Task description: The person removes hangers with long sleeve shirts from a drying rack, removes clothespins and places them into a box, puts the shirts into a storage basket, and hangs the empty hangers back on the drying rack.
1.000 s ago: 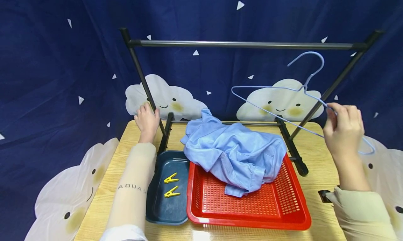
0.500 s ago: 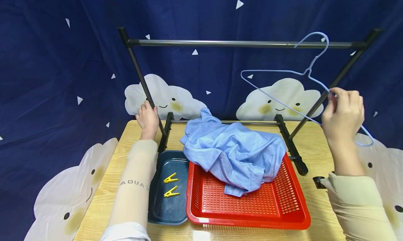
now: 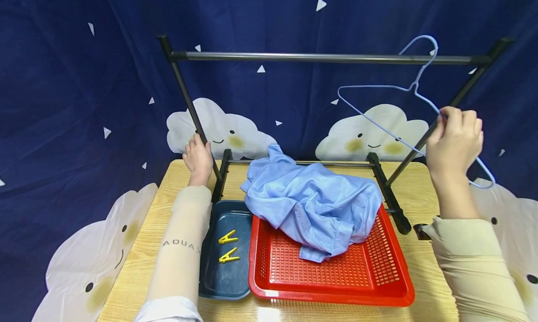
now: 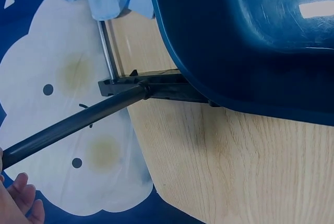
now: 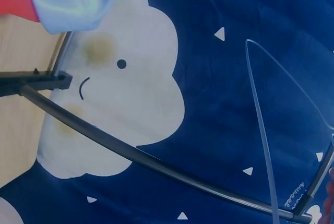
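Observation:
My right hand (image 3: 455,142) pinches one shoulder of a light blue wire hanger (image 3: 416,85), held up at the right. In the head view the hanger's hook overlaps the top bar of the black clothes rack (image 3: 294,57); whether they touch I cannot tell. The right wrist view shows the hanger's wire (image 5: 263,130), with only a bit of the fingers at the edge. My left hand (image 3: 198,159) holds the rack's left post (image 4: 73,124), the post between thumb and fingers. A crumpled light blue shirt (image 3: 311,196) lies partly in a red basket (image 3: 332,299) and over its back edge.
A dark blue tray (image 3: 227,284) stands left of the basket, with yellow clothes pegs (image 3: 228,255) in it. Both containers stand on a wooden table (image 3: 136,266). Behind the rack hangs a navy curtain (image 3: 75,79) with clouds. The rack's right foot (image 3: 391,200) is beside the basket.
My right hand has lifted the hanger upward and a little to the right, bringing its hook from below the rack's top bar to its height. The left hand has barely moved.

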`<action>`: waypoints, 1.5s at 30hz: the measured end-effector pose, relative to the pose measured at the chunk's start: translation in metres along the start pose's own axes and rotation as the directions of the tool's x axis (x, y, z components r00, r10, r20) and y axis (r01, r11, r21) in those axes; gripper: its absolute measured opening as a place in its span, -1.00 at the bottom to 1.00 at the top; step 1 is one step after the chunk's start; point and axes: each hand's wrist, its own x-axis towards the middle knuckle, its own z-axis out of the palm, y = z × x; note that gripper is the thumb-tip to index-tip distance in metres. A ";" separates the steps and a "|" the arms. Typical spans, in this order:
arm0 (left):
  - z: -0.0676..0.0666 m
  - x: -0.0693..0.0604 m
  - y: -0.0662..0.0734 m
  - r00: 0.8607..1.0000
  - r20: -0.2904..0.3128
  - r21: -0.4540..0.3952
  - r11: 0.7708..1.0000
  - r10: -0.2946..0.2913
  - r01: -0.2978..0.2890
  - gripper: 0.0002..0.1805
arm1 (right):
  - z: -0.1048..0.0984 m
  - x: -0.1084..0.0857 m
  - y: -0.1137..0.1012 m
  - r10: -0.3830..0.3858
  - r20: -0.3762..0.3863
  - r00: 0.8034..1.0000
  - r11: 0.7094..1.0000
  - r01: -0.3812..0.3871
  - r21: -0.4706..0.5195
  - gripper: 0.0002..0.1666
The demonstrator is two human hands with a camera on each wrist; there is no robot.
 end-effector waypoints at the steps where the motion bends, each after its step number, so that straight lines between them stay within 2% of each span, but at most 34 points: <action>1: 0.000 0.000 0.000 1.000 0.003 -0.001 1.000 -0.002 0.002 -0.51 | 0.001 -0.001 0.000 0.000 0.007 1.000 1.000 0.000 -0.006 -0.67; 8: 0.000 0.000 0.002 1.000 0.023 -0.010 1.000 -0.018 0.018 -0.49 | 0.005 -0.007 0.003 0.000 0.030 1.000 1.000 0.001 -0.026 -0.66; 24: 0.001 -0.001 0.002 0.999 0.020 -0.006 1.000 -0.028 0.029 -0.51 | 0.015 -0.020 0.007 -0.023 0.048 0.999 0.998 0.025 -0.056 -0.66; 45: 0.000 0.000 0.002 0.999 0.021 -0.017 0.999 -0.033 0.033 -0.51 | 0.018 -0.025 0.007 -0.037 0.087 0.995 0.998 0.042 -0.051 -0.62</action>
